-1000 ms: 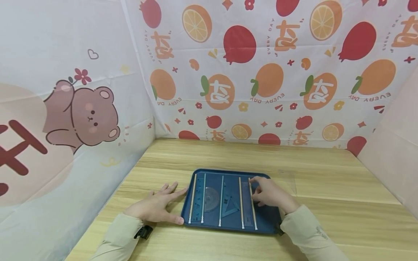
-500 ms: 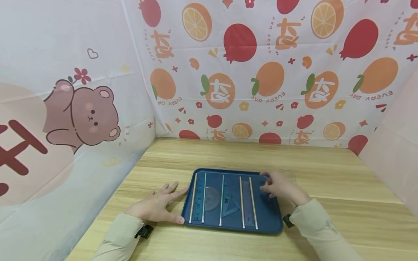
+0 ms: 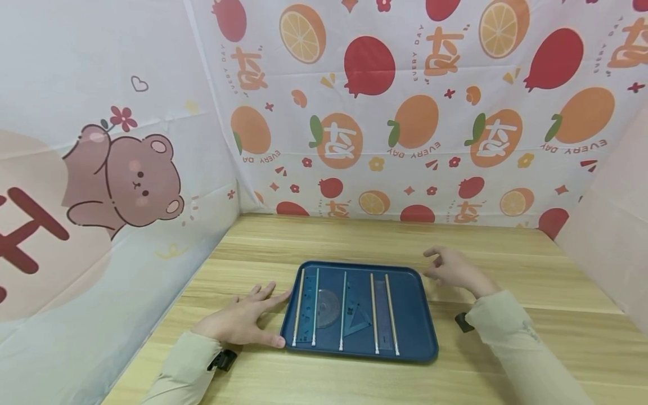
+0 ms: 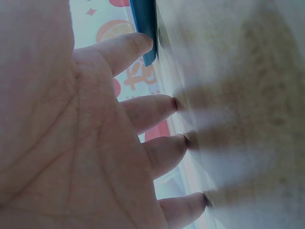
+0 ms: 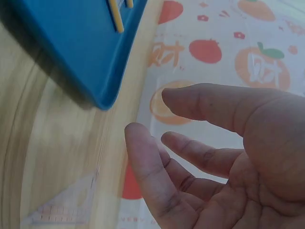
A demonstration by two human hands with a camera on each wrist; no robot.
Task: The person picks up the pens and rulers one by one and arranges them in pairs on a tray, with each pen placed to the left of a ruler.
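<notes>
On the table lies a blue tray [image 3: 412, 320]. My left hand [image 3: 243, 320] is spread beside its left edge, thumb and index finger touching the rim; the left wrist view shows the fingertips down on the table. Off the tray's right corner hovers my right hand [image 3: 458, 270], fingers loosely bent and holding nothing. A clear set square [image 5: 66, 205] lies on the table below it in the right wrist view. From left to right, the tray bears a teal ruler [image 3: 306, 309], a clear protractor [image 3: 329, 308], a teal set square [image 3: 358, 323] and a clear ruler [image 3: 384, 315].
Several pencils lie lengthwise between the tools on the tray, including a yellow pencil [image 3: 392, 315] and a teal pencil [image 3: 343, 309]. Behind the wooden table [image 3: 385, 242] hangs a fruit-print cloth [image 3: 374, 129]. A bear-print cloth [image 3: 147, 180] borders the left side.
My right hand has let go of the rightmost yellow pencil, leaving it beside the clear ruler, and moved right and away, off the tray. The left hand has stayed in place.
</notes>
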